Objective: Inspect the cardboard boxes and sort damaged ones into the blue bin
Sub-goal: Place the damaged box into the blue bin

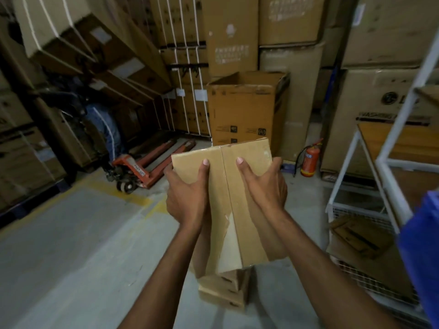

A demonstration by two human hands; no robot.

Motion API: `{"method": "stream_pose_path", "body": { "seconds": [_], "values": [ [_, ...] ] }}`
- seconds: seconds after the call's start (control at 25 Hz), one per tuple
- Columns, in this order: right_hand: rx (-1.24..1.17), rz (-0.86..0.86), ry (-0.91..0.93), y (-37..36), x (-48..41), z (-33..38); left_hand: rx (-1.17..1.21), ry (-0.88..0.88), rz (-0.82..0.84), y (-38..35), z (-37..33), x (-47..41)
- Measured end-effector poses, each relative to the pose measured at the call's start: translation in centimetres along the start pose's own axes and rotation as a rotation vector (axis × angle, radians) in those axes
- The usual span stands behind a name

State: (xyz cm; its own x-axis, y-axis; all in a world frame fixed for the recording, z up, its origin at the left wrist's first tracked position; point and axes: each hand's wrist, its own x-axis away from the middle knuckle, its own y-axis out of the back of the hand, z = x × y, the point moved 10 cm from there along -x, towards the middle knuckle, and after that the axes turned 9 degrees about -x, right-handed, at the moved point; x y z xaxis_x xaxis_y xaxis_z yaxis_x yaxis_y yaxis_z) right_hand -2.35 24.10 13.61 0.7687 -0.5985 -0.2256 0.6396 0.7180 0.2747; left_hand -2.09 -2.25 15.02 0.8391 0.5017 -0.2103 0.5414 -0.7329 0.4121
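The left hand and right hand are clasped around a cardboard box, thumbs laid on its top face. The box is held above the floor, over smaller boxes. A blue bin is seen at the right edge.

A: We log a dim storeroom, grey concrete floor with worn yellow paint, stacked cartons walling the back.

B: We add an orange pallet jack left, red fire extinguisher (upright, by the cartons), white wire rack right.
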Motion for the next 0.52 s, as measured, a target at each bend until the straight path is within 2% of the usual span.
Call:
{"method": "stream_pose_path", "body": {
  "seconds": [0.16, 0.52],
  "values": [
    [-0.013, -0.084, 0.024, 8.1, 6.6, 3.6, -0.021, -0.149, 0.021, 5.8, -3.9, 5.8],
    [0.008, -0.029, 0.055, 22.9, 22.4, 6.6, 0.006, -0.276, 0.136, 16.1, -6.1, 19.8]
  ]
}}
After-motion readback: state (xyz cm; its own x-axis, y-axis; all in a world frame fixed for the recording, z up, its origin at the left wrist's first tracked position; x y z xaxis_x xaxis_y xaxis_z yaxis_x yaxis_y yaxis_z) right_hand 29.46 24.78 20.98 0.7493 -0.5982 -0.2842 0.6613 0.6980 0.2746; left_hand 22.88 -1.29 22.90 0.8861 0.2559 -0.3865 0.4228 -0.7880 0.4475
